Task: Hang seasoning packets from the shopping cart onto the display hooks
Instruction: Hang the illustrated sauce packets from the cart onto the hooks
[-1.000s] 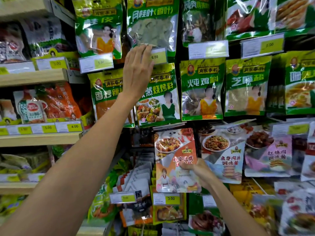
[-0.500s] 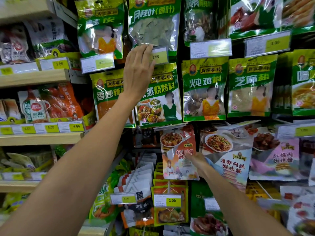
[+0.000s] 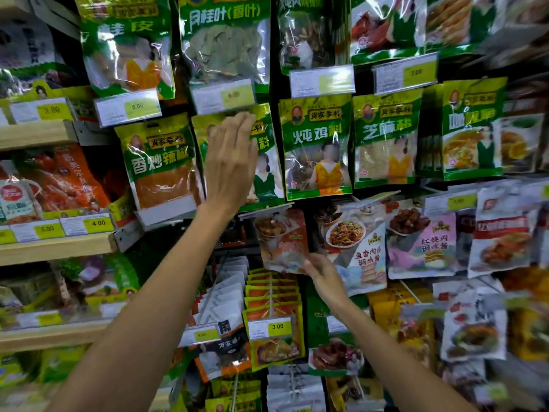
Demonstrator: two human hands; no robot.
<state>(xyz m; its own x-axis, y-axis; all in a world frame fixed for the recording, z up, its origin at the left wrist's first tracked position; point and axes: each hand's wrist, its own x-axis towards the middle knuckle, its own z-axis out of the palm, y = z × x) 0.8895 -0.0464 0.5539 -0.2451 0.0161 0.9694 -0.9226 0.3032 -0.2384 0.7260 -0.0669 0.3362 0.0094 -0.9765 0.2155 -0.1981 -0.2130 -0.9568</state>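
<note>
The left hand (image 3: 230, 162), fingers straight, is raised flat in front of a green packet (image 3: 267, 179). Lower right, the right hand (image 3: 322, 273) pinches the bottom corner of an orange packet (image 3: 280, 239).

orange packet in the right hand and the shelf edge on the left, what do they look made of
Orange packet, pinched at its lower edge by the right hand: probably glossy printed plastic film, going by the pale glare patches and its slight curl. Shelf edge: light tan and matte with no glare, so wood or wood-look laminate; which one is unclear.
</note>
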